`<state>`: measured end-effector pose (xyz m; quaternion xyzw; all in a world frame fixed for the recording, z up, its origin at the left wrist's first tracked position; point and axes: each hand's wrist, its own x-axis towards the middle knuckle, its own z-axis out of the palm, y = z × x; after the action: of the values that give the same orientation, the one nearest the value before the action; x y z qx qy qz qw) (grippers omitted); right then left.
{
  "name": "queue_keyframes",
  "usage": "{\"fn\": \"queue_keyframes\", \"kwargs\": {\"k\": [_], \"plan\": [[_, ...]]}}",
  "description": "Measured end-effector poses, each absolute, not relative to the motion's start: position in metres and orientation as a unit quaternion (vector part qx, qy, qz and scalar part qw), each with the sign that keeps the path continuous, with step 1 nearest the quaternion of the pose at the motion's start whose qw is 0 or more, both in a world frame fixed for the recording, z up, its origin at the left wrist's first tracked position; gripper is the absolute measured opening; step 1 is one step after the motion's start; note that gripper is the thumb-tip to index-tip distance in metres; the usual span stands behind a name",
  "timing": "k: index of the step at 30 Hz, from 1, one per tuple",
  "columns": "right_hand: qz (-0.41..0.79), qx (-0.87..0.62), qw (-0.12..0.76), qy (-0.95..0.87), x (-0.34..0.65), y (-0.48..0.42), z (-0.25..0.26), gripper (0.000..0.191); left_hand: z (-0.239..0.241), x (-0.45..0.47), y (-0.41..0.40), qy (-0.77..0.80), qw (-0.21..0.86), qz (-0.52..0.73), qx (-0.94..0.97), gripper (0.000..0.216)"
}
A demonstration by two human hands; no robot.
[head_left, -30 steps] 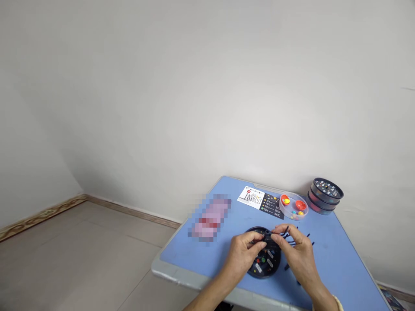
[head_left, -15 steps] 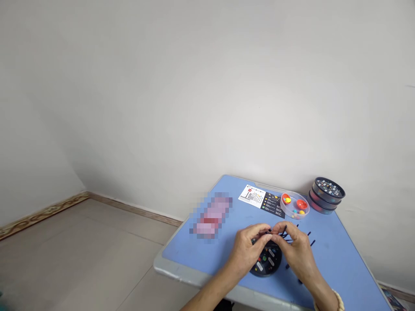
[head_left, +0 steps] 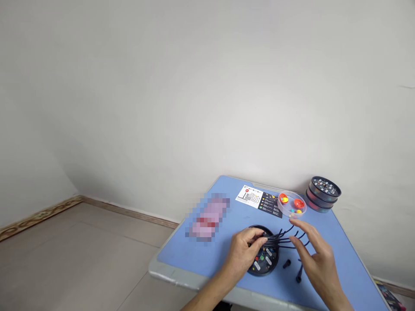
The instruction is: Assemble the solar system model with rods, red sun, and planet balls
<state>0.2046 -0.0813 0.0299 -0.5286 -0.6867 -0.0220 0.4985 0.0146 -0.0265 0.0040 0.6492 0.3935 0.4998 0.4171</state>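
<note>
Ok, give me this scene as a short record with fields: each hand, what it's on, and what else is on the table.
left hand: pinches the joined end of the black rods, above the black disc
right hand: open, fingers spread, beside the rod tips
loose parts: two small black pieces on the blue table
far edge: leaflet, clear dish with coloured balls, stack of round cases
left of the disc: pink thing, blurred

On table (head_left: 181, 255), front ctr: disc (head_left: 264, 261). Off its 3 o'clock: rods (head_left: 285, 239). At 12: leaflet (head_left: 259, 201). At 1: dish (head_left: 292, 205); at 2, further back, stack (head_left: 322, 194). At 4: peg (head_left: 286, 263).
</note>
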Motion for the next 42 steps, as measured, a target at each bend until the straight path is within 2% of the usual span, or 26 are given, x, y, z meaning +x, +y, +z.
{"fn": "queue_keyframes", "kwargs": {"k": [8, 15, 21, 26, 31, 38, 42], "plan": [[0.031, -0.568, 0.480, -0.667, 0.233, -0.104, 0.009, 0.020, 0.000, 0.017, -0.026, 0.404, 0.401, 0.502, 0.651, 0.013], [0.116, -0.550, 0.485, -0.670, 0.196, -0.075, 0.013, 0.027, 0.001, 0.015, -0.026, 0.387, 0.385, 0.509, 0.665, 0.016], [0.105, -0.541, 0.459, -0.696, 0.186, -0.053, 0.018, 0.012, 0.000, 0.013, -0.025, 0.369, 0.393, 0.502, 0.676, 0.016], [0.102, -0.542, 0.457, -0.698, 0.188, -0.051, 0.016, 0.014, -0.003, 0.014, -0.023, 0.376, 0.409, 0.494, 0.669, 0.015], [0.082, -0.540, 0.488, -0.681, 0.193, -0.056, 0.015, 0.028, -0.003, 0.015, -0.024, 0.387, 0.414, 0.490, 0.663, 0.014], [-0.002, -0.581, 0.513, -0.632, 0.232, -0.098, 0.028, 0.023, -0.001, 0.014, -0.026, 0.390, 0.414, 0.489, 0.662, 0.015], [0.021, -0.599, 0.410, -0.687, 0.258, -0.119, 0.017, 0.019, -0.001, 0.014, -0.025, 0.386, 0.403, 0.502, 0.661, 0.015]]}}
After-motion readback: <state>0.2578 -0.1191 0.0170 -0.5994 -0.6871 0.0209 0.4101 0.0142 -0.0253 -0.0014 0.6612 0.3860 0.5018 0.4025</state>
